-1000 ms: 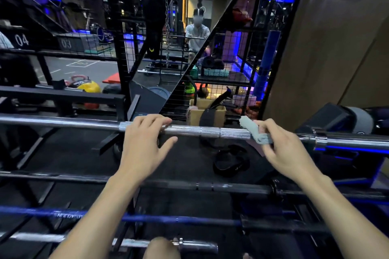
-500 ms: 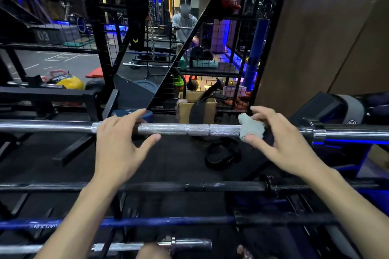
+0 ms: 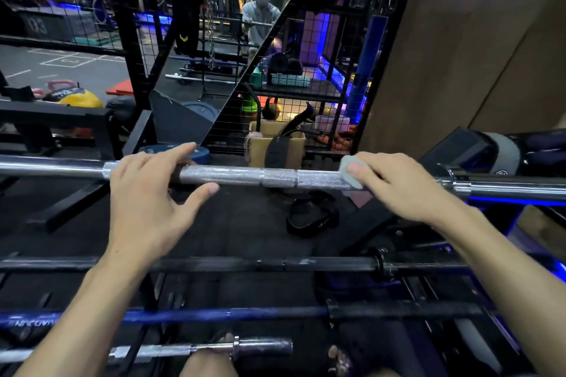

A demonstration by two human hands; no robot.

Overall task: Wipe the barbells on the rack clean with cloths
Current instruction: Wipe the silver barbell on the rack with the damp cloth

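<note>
Left hand: fingers apart, resting on the knurled chrome barbell.
Right hand: thumb presses a pale grey cloth on it.
Writing: "03" — dark plyo box.

The long round steel barbell is bright silver, with a fine cross-hatched knurl pattern broken by a smooth plain band. The small crumpled cloth on it is pale grey-green. The thin barbell beneath is matt black, the next bar down is deep blue with white lettering, and the short bar lowest is silver chrome. The round soft ball is yellow.
</note>
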